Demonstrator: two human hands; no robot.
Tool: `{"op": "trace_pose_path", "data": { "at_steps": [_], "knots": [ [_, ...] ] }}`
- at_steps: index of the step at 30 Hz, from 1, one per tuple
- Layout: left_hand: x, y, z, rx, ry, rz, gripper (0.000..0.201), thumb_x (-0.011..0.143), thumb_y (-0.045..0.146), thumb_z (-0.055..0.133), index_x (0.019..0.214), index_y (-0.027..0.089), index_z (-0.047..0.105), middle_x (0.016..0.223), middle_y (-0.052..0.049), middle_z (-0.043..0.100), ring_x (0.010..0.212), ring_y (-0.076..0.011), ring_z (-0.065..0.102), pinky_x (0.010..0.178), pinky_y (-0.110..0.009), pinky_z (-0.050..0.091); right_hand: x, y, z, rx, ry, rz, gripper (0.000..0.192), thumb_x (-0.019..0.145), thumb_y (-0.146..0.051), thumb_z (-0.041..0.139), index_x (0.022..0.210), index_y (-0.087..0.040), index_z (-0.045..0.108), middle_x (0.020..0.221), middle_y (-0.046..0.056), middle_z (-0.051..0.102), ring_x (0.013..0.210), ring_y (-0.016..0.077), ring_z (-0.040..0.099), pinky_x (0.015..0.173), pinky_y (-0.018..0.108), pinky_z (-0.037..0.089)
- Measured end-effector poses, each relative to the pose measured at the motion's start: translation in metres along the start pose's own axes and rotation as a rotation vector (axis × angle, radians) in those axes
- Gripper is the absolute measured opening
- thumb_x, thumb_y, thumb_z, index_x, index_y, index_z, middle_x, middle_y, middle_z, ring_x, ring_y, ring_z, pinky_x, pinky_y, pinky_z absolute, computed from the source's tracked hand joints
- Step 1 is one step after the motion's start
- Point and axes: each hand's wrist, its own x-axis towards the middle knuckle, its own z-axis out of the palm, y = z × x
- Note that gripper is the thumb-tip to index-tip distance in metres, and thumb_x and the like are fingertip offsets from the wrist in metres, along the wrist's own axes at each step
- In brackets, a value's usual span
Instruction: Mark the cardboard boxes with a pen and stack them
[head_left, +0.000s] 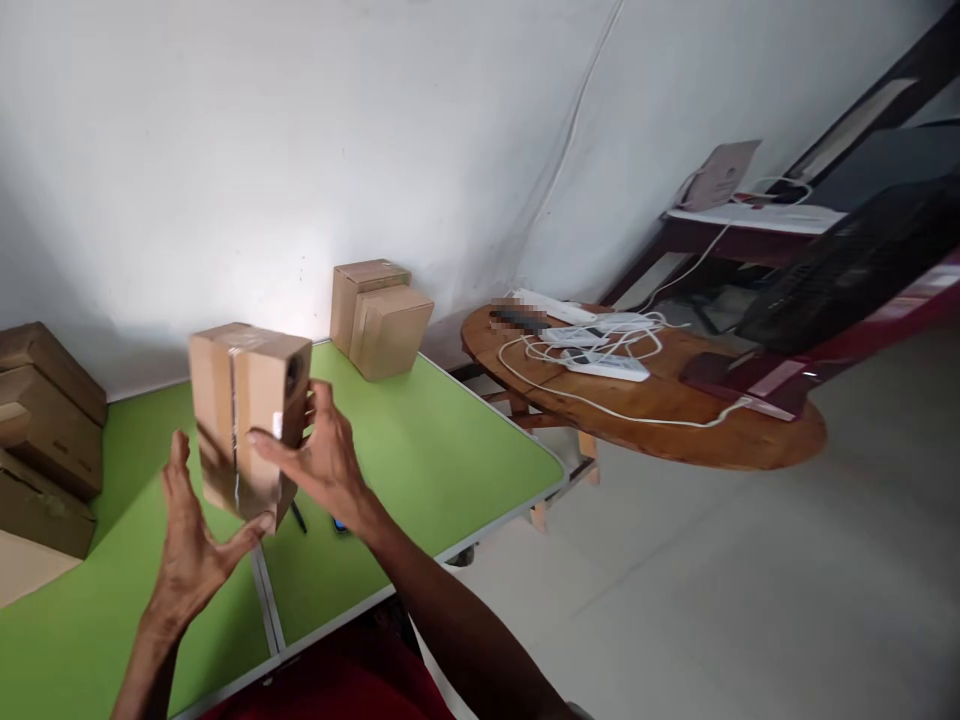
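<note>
A taped cardboard box (251,420) is held up over the green table. My right hand (326,455) grips its right side, thumb on the front face and fingers around the far edge. Below and to the left of the box is my left hand (195,550), its fingers spread apart from the box's left side. The left thumb reaches the box's lower front corner; whether it presses there I cannot tell. Partly hidden behind the box, a dark pen-like stick (298,516) and a small blue-and-black item (340,525) lie on the table.
The green folding table (450,450) has a pale metal rim and a centre seam. Several cardboard boxes (52,430) are stacked at left; two more boxes (390,335) stand against the wall. At right, a round wooden table (660,440) carries white power strips (604,365) and tangled cables.
</note>
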Motion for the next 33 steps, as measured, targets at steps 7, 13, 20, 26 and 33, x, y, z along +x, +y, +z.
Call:
{"op": "trace_pose_path", "data": {
  "at_steps": [7,13,20,26,33],
  "knots": [
    [-0.001,0.018,0.002,-0.491,-0.089,-0.417,0.131,0.072,0.077,0.094,0.178,0.024,0.038,0.172,-0.028,0.057,0.162,-0.0526,0.055,0.128,-0.072,0.052,-0.054,-0.026,0.015,-0.152,-0.103,-0.288,0.061,0.108,-0.064,0.071,0.148,-0.019,0.062,0.124,0.015,0.074,0.111,0.0303,0.075,0.095,0.047,0.067],
    [-0.018,0.039,-0.011,-0.589,-0.182,-0.44,0.124,0.073,0.062,0.1,0.177,0.025,0.043,0.167,-0.023,0.065,0.157,-0.051,0.061,0.119,-0.067,0.063,-0.049,-0.025,-0.006,0.053,-0.156,-0.023,0.064,0.105,-0.07,0.072,0.152,-0.028,0.064,0.155,0.014,0.07,0.141,0.0328,0.068,0.116,0.051,0.059],
    [-0.039,0.012,-0.016,-0.573,-0.1,-0.44,0.117,0.086,0.082,0.079,0.18,0.024,0.041,0.174,-0.023,0.058,0.165,-0.0511,0.052,0.126,-0.068,0.055,-0.052,0.002,0.022,0.341,-0.428,0.217,0.099,0.093,-0.08,0.083,0.172,-0.03,0.055,0.173,0.015,0.059,0.155,0.0397,0.061,0.124,0.057,0.055],
    [-0.018,-0.006,-0.04,-0.463,0.155,-0.356,0.116,0.091,0.075,0.077,0.186,0.034,0.024,0.178,-0.015,0.054,0.165,-0.0426,0.053,0.136,-0.06,0.045,-0.058,0.025,0.059,0.362,-0.543,0.278,0.098,0.088,-0.078,0.087,0.167,-0.027,0.061,0.176,0.017,0.058,0.158,0.0404,0.06,0.126,0.057,0.052],
    [-0.015,0.018,-0.032,-0.277,0.08,-0.208,0.107,0.095,0.068,0.08,0.185,0.036,0.031,0.184,-0.014,0.043,0.172,-0.0446,0.039,0.141,-0.068,0.029,-0.037,-0.017,0.054,0.366,-0.32,0.108,0.075,0.093,-0.057,0.089,0.158,-0.029,0.065,0.158,0.011,0.073,0.146,0.0325,0.071,0.124,0.051,0.058]
  ]
}}
